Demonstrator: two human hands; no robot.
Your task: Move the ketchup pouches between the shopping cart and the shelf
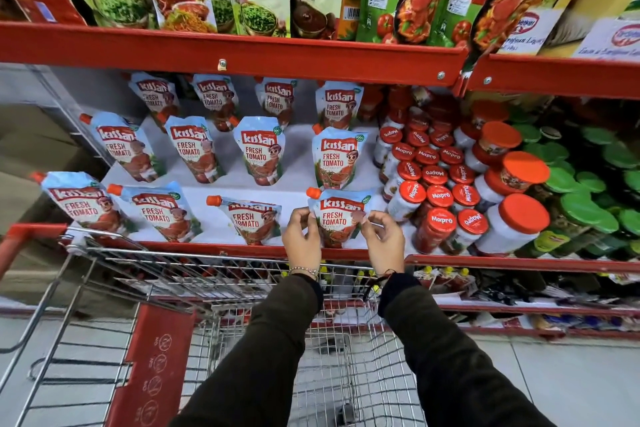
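Both hands are up at the front edge of the red metal shelf [221, 246], working one pale blue, orange-capped ketchup pouch [341, 217] that stands at the right end of the front row. The left hand [302, 236] pinches the pouch's left edge between thumb and fingertips, and the right hand [382, 239] pinches its right edge the same way — neither hand is spread flat or closed into a fist. The pouch sits upright on the white shelf surface, just beside the cluster of red-lidded jars [436, 198] to its right. Around it the shelf looks nearly dressed: three rows of matching pouches run back from the edge, four across in each as far as can be seen. The wire shopping cart [332, 350] below shows a bare mesh basket where it is visible, though the sleeves hide part of it. Judging from this, the stocking of the shelf appears close to finished — or a return trip into the cart is only starting; which direction this pouch is travelling cannot be told.
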